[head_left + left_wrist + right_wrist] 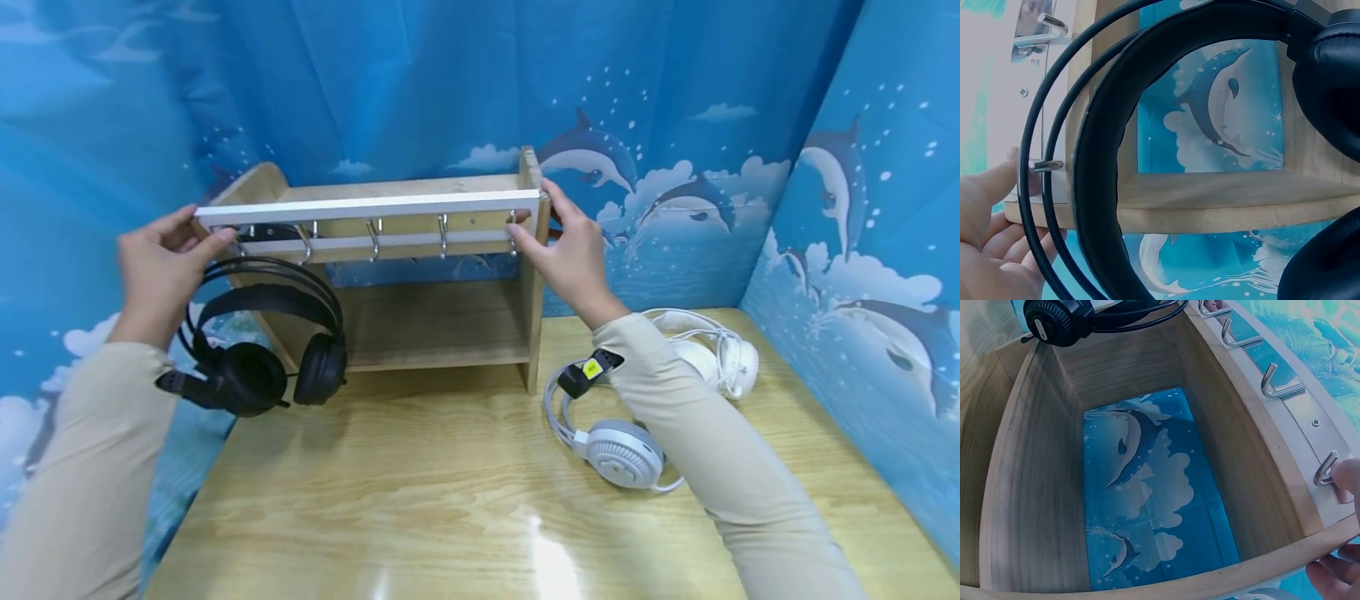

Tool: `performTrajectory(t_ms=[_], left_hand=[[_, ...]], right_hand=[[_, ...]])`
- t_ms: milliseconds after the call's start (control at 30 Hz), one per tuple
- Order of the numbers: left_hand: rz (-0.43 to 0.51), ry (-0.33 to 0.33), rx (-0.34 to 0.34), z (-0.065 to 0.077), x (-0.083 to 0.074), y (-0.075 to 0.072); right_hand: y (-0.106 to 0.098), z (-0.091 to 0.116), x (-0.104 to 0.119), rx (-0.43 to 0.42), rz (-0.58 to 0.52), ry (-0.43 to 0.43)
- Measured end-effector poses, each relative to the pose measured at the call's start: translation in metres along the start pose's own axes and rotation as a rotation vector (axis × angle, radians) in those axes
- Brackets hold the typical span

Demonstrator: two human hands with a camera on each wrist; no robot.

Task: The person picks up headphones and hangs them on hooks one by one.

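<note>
Against the dolphin-print curtain, our left hand and right hand pinch the hook rail's ends, upper left of frame, where tilting it could unhook the black headphones at left.

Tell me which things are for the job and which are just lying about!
Job, it seems:
wooden rack, gripped by left hand and right hand
black headphones, hanging from a hook

Lying about, probably:
nearer white headphones
farther white headphones, both on the table
</note>
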State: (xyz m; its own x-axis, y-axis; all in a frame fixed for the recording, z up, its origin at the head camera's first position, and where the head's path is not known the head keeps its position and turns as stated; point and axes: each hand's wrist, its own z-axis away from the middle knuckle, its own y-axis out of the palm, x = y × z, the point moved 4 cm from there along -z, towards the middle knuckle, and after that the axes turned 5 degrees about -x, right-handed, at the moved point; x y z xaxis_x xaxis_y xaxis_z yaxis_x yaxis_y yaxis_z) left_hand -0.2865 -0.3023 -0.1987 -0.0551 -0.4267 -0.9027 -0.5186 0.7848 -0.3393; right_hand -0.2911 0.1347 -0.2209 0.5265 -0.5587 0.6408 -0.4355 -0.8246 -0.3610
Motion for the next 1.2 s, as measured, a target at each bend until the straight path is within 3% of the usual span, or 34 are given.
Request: performTrajectory(t_ms=[233,767,1033,1200], left_hand=[[0.027,-0.032,-0.040,-0.001,0.002,0.000],[0.002,-0.005,-0.044,-0.003,0.002,0.001],[-0.039,-0.008,-0.036,-0.002,0.001,0.003],[-0.038,-0.012,-0.035,-0.003,0.001,0.002]], right_hand=[[0.001,-0.001,0.001,0.002,0.006,0.003],[-0.002,-0.001,0.004,0.025,-0.009,0.031],[-0.009,-0.001,-0.002,0.098,-0.057,0.096],[-0.021,0.002,-0.016,0.159,-0.061,0.154]])
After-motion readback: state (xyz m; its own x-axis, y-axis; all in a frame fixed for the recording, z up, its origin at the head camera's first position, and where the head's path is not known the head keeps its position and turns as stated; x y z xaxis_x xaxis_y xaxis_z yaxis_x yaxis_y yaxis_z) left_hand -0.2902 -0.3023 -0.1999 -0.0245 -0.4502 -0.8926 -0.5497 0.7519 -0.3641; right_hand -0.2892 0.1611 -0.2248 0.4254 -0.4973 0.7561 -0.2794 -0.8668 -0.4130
